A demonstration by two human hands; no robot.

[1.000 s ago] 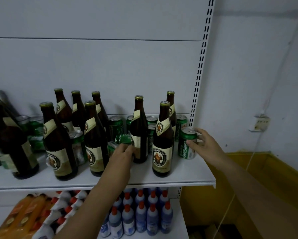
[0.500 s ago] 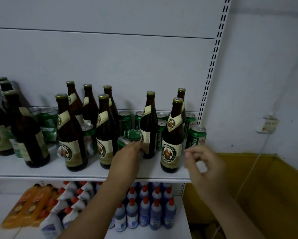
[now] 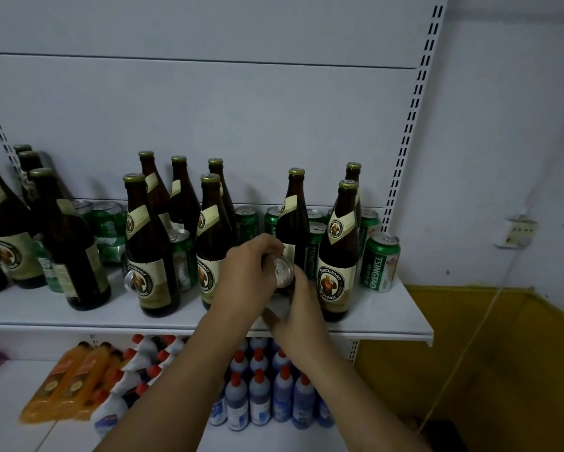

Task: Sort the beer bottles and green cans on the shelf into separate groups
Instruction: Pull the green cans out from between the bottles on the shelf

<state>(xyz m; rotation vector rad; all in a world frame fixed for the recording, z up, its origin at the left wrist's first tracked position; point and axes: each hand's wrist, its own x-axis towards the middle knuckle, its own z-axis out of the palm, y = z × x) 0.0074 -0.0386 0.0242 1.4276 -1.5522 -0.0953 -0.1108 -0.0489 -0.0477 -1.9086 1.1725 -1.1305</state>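
White shelf [image 3: 388, 318] with brown beer bottles [image 3: 150, 256] standing upright. Green cans [image 3: 380, 262] mixed among them, mostly behind.

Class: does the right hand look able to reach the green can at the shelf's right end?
Likely yes: nothing stands before the can; the right hand need only pass the bottle beside it.

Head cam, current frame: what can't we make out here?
All head view:
- Can: only the lid shows; the left hand and right hand cover its body.
- Right hand's grip: its fingers are hidden under the can.
- Back-row green cans: count blocked by the beer bottles.
- Leftmost bottle: cut off by the frame edge.
- Lower-shelf bottles: labels too small and dim.
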